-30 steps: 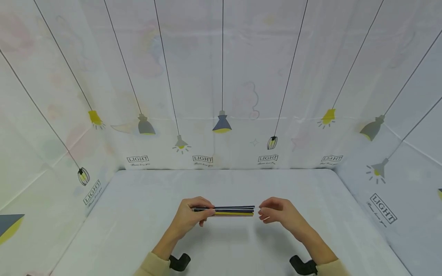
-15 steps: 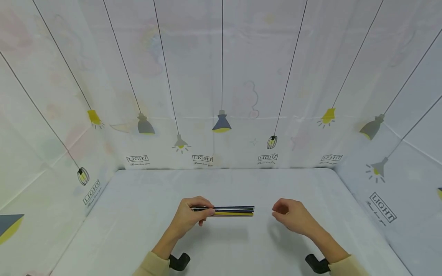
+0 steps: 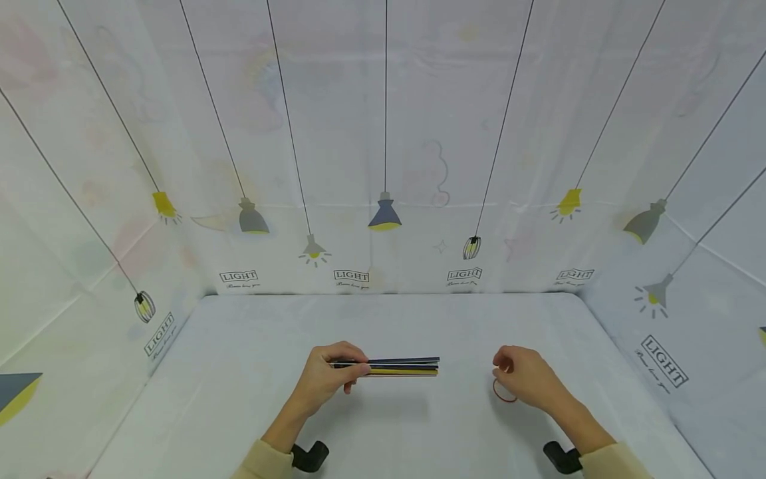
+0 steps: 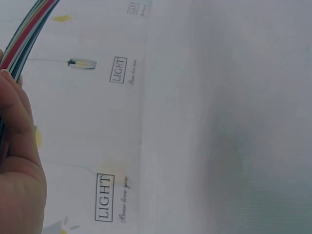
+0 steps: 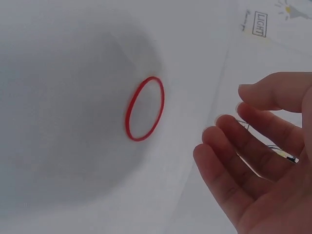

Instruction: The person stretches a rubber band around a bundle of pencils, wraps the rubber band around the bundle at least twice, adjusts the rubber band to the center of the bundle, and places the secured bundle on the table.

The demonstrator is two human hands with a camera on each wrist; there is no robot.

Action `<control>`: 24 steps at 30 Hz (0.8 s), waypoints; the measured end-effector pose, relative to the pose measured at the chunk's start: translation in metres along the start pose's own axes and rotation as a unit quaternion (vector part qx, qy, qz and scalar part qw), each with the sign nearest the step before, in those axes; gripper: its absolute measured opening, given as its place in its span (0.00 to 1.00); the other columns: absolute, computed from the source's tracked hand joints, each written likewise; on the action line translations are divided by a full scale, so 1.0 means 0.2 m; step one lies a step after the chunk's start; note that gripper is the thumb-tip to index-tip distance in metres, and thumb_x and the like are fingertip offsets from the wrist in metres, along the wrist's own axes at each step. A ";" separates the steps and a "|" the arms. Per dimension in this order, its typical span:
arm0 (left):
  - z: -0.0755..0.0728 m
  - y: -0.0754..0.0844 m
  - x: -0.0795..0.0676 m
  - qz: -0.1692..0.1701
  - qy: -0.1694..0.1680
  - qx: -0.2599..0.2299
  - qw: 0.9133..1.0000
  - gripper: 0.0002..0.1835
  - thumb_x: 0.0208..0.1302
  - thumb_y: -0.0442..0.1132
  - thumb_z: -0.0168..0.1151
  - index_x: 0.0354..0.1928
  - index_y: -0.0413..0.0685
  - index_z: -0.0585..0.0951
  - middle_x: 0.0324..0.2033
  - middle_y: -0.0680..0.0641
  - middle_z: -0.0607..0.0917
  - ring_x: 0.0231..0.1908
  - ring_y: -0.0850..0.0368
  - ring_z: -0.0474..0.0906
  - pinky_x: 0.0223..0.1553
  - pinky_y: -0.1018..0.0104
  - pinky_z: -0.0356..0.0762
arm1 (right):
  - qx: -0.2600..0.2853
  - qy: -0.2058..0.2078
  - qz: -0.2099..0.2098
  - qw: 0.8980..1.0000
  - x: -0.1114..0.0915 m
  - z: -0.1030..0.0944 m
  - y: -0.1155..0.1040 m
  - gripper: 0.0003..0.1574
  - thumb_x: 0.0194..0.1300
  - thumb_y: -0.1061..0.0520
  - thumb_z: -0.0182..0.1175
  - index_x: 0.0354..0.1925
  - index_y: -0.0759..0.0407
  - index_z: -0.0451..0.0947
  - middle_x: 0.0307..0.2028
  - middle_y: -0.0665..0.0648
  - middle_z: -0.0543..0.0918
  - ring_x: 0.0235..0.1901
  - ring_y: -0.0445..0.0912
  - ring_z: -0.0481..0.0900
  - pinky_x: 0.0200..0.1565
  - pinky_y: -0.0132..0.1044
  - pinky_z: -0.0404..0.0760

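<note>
My left hand (image 3: 335, 366) pinches a bundle of thin sticks (image 3: 403, 366) near their left ends, thumb in front. The sticks lie level and point right; dark, yellow and reddish ones show. In the left wrist view part of the bundle (image 4: 29, 36) rises from the fingertips, with red, pale and dark green stripes. To the right, my right hand (image 3: 529, 376) has its fingers loosely bent with nothing between them. A thin red rubber band (image 5: 127, 114) appears as an oval loop apart from these fingers in the right wrist view; in the head view it shows just below the fingertips.
A white-covered table (image 3: 251, 332) spreads under both hands. Around it stand white cloth walls (image 3: 335, 133) printed with hanging lamps and the word LIGHT. A black wrist mount (image 3: 310, 457) sits at the left wrist and another mount (image 3: 562, 458) at the right.
My right hand has moved right, away from the sticks' ends, and the red rubber band has come into sight below it. My left hand keeps the bundle in almost the same place.
</note>
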State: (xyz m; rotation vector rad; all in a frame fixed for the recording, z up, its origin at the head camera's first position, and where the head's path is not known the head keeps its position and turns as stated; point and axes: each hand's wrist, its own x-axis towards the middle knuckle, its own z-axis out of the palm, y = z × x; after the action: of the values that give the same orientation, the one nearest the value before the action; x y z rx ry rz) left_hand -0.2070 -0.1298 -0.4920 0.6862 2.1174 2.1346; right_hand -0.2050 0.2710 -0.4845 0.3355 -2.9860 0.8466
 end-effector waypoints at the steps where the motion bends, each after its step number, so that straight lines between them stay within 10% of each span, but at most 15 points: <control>1: 0.00 0.00 0.00 0.001 0.000 0.000 1.000 0.08 0.60 0.34 0.75 0.38 0.37 0.88 0.37 0.42 0.85 0.19 0.58 0.75 0.21 0.66 0.78 | -0.006 -0.002 0.003 1.000 0.00 0.00 0.01 0.07 0.62 0.61 0.68 0.39 0.61 0.81 0.31 0.49 0.80 0.32 0.44 0.76 0.31 0.38 0.77; 24: 0.00 0.00 0.00 -0.007 0.002 0.003 1.000 0.09 0.59 0.35 0.75 0.38 0.37 0.87 0.33 0.41 0.86 0.20 0.58 0.76 0.20 0.66 0.78 | -0.085 -0.054 0.075 0.992 0.04 0.09 0.22 0.06 0.58 0.64 0.64 0.27 0.58 0.76 0.25 0.52 0.74 0.24 0.46 0.72 0.25 0.40 0.73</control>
State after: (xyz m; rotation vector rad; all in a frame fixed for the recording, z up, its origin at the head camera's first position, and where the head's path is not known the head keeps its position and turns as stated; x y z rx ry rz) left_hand -0.2066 -0.1297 -0.4912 0.6667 2.1256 2.1256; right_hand -0.2216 0.2966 -0.5217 0.1598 -3.1895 0.5935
